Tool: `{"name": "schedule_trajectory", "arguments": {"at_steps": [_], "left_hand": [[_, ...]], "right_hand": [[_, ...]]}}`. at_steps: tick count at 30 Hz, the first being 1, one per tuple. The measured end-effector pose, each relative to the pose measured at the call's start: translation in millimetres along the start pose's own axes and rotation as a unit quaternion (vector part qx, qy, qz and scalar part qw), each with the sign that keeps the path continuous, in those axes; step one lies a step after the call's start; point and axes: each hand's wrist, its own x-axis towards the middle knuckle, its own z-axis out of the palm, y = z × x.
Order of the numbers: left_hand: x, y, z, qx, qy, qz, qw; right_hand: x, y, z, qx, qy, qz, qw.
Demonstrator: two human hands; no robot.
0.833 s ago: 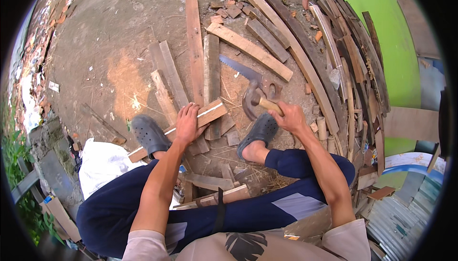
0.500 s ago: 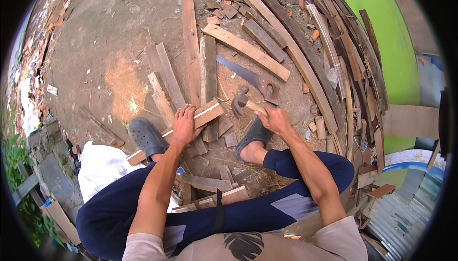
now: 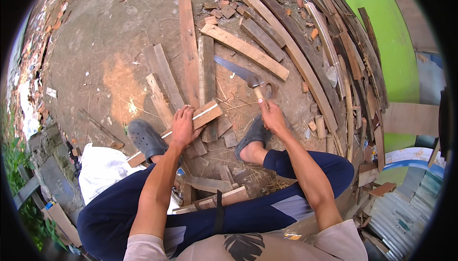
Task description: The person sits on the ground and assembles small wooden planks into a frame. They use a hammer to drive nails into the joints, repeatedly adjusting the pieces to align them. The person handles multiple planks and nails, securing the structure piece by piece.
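Note:
My left hand [image 3: 182, 127] is closed around a short wooden plank [image 3: 208, 113] that has a white strip along its edge. The plank slants from lower left to upper right over other boards, passing by my left shoe. In my right hand [image 3: 273, 117] is a claw hammer [image 3: 258, 91], gripped by its wooden handle. The hammer's head points away from me, over the handle end of a hand saw [image 3: 234, 69] lying on the ground; it is slightly blurred. Whether the hammer touches the saw I cannot tell.
Loose boards [image 3: 189, 51] and a pale beam [image 3: 245, 51] lie ahead. Long planks [image 3: 296, 53] curve along the right, beside a green panel [image 3: 381, 36]. A white sack [image 3: 102, 168] is by my left leg. My grey clogs [image 3: 145, 139] flank the plank.
The hammer has turned in my right hand, its head swinging right and away toward the saw handle. My left hand keeps hold of the plank in nearly the same place.

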Motion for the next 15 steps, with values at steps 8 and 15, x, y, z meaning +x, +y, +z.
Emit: {"name": "schedule_trajectory", "arguments": {"at_steps": [8, 15], "left_hand": [[1, 5, -2, -0.015, 0.033, -0.007, 0.999], [25, -3, -20, -0.096, -0.158, -0.135, 0.973]], "right_hand": [[11, -40, -76, 0.237, -0.216, 0.167, 0.932], [24, -98, -81, 0.106, -0.265, 0.097, 0.954]]}}
